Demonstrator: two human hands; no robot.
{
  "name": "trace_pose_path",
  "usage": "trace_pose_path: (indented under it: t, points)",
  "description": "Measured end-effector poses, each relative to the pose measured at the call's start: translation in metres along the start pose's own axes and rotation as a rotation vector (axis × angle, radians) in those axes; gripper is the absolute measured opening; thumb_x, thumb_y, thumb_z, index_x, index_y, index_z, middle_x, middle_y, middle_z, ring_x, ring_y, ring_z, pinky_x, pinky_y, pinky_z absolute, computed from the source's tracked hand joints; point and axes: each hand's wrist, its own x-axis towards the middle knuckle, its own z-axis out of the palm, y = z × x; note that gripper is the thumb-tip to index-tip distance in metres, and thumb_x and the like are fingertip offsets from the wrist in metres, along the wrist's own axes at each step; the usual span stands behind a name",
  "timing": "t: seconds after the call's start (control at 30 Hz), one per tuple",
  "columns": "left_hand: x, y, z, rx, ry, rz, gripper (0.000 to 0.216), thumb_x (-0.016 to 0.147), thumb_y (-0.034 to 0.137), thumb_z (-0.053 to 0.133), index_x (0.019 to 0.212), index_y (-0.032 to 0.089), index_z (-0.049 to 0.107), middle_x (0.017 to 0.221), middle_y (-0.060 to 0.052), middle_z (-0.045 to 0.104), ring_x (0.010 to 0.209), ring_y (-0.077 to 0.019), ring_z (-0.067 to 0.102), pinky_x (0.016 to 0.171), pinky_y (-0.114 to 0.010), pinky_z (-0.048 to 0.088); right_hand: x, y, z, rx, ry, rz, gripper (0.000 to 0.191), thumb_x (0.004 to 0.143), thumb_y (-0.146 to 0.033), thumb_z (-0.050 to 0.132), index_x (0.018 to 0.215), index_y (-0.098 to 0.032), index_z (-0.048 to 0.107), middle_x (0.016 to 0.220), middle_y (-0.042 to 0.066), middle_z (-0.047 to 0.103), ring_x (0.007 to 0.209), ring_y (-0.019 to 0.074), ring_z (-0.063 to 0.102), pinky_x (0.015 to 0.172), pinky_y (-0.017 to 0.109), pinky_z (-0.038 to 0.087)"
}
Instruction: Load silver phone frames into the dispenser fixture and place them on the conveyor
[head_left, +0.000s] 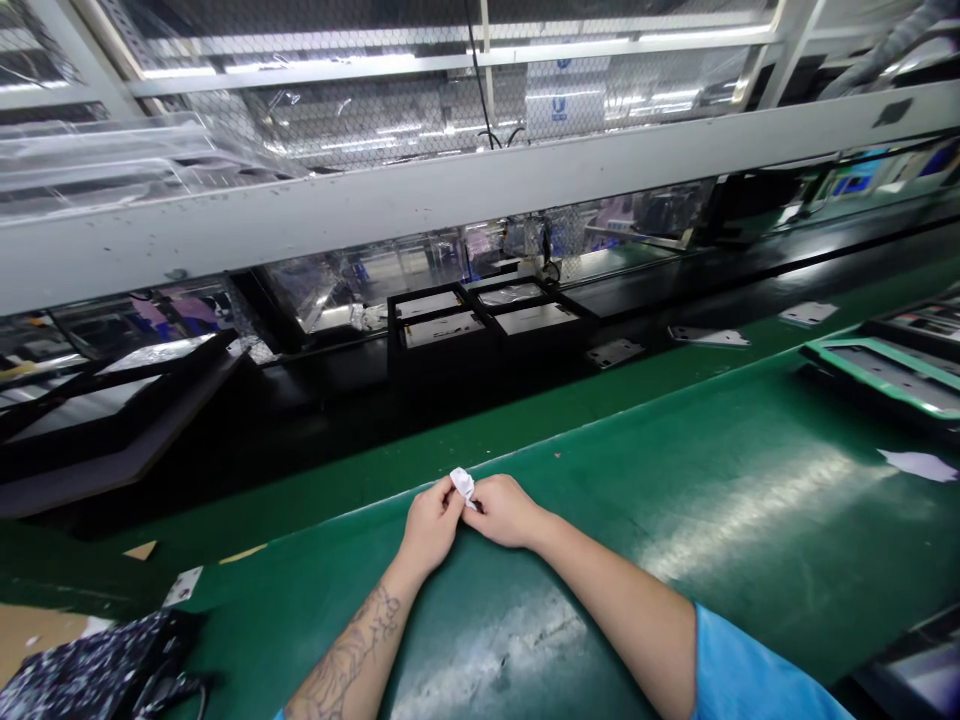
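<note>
A small crumpled white piece, like paper or cloth [463,484], sticks up between my two hands over the green work surface [570,620]. My left hand [433,523] pinches it from the left, thumb and fingers pressed together. From the right, my right hand [504,510] is closed at its lower end, with the fingers curled and the knuckles almost meeting the left hand. A small dark bit shows by the right fingertips; what it is I cannot make out.
Behind the green surface runs a dark conveyor with black trays [450,325] and flat metal plates [709,336]. A white beam [480,195] crosses above. Green-edged frames [892,375] and a white scrap [919,464] lie right. A dark speckled bag-like item [97,665] sits lower left.
</note>
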Motion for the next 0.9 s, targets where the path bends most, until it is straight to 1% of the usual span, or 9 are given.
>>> trace_pose_path:
  t: [0.17, 0.33, 0.5, 0.77, 0.9]
  points:
    - [0.0001, 0.0016, -0.0001, -0.001, -0.003, -0.005, 0.031, 0.094, 0.044, 0.047, 0.086, 0.020, 0.064, 0.073, -0.002, 0.064, 0.078, -0.0218, 0.062, 0.073, -0.031, 0.040, 0.0004, -0.0018, -0.0024, -0.042, -0.027, 0.020, 0.020, 0.091, -0.022, 0.061, 0.073, -0.017, 0.068, 0.071, 0.001, 0.068, 0.063, 0.0121, 0.054, 0.061, 0.025, 0.028]
    - [-0.0003, 0.0025, 0.0000, -0.013, -0.007, -0.006, 0.032, 0.094, 0.046, 0.047, 0.087, 0.020, 0.065, 0.076, -0.003, 0.066, 0.082, -0.0231, 0.064, 0.075, -0.031, 0.042, 0.0007, -0.0018, -0.0023, -0.046, -0.016, 0.023, 0.022, 0.090, -0.023, 0.061, 0.070, -0.018, 0.068, 0.069, 0.001, 0.068, 0.061, 0.0120, 0.053, 0.060, 0.026, 0.027]
    - [-0.0004, 0.0022, 0.0002, -0.018, -0.005, -0.010, 0.033, 0.094, 0.047, 0.047, 0.087, 0.020, 0.066, 0.076, -0.003, 0.067, 0.080, -0.0229, 0.063, 0.075, -0.031, 0.042, 0.0005, -0.0021, -0.0021, -0.029, -0.017, 0.019, 0.019, 0.090, -0.022, 0.060, 0.075, -0.018, 0.071, 0.073, 0.001, 0.070, 0.064, 0.0129, 0.055, 0.061, 0.025, 0.028]
    - [0.0006, 0.0033, 0.0002, -0.019, -0.013, -0.013, 0.034, 0.094, 0.048, 0.047, 0.086, 0.020, 0.065, 0.077, -0.003, 0.067, 0.080, -0.0230, 0.063, 0.074, -0.031, 0.042, 0.0000, -0.0008, -0.0013, -0.034, -0.003, 0.025, 0.020, 0.089, -0.023, 0.062, 0.070, -0.018, 0.067, 0.070, 0.001, 0.068, 0.061, 0.0116, 0.052, 0.059, 0.026, 0.025]
    - [0.0011, 0.0015, 0.0009, -0.021, -0.013, -0.012, 0.034, 0.094, 0.048, 0.046, 0.089, 0.021, 0.066, 0.078, -0.003, 0.068, 0.082, -0.0234, 0.064, 0.075, -0.031, 0.042, 0.0002, -0.0004, -0.0014, -0.016, -0.006, 0.021, 0.021, 0.089, -0.022, 0.061, 0.070, -0.018, 0.067, 0.069, 0.001, 0.068, 0.061, 0.0117, 0.052, 0.059, 0.026, 0.026]
